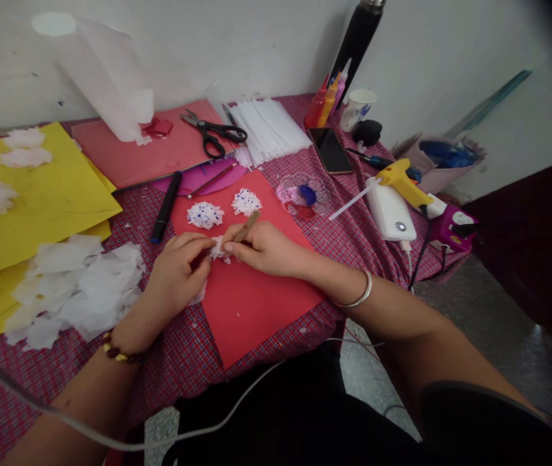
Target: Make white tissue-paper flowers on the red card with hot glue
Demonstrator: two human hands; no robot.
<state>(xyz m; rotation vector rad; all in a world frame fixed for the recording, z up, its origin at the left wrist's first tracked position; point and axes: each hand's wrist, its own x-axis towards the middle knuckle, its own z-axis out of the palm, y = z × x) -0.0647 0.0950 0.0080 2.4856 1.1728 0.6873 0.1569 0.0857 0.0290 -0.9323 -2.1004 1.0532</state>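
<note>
My left hand [178,268] is closed, pinching a small white tissue paper flower [218,249] against a red paper sheet [246,298]. From the other side my right hand [263,247] is closed round a thin brush [246,226], whose lower end touches the same flower. Two finished white flowers with blue dots [205,214] [246,201] lie on the red sheet just beyond my hands. A clear paint palette [303,193] with blue, pink and red paint sits to the right of them.
Torn white tissue pieces [76,285] and yellow paper sheets [28,200] lie at left. Farther back are a black marker [165,206], scissors [215,133], white strips [268,129], paint bottles [327,103], a cup [358,109] and a phone [331,150]. At right: a glue gun [402,180] and a power bank [389,210].
</note>
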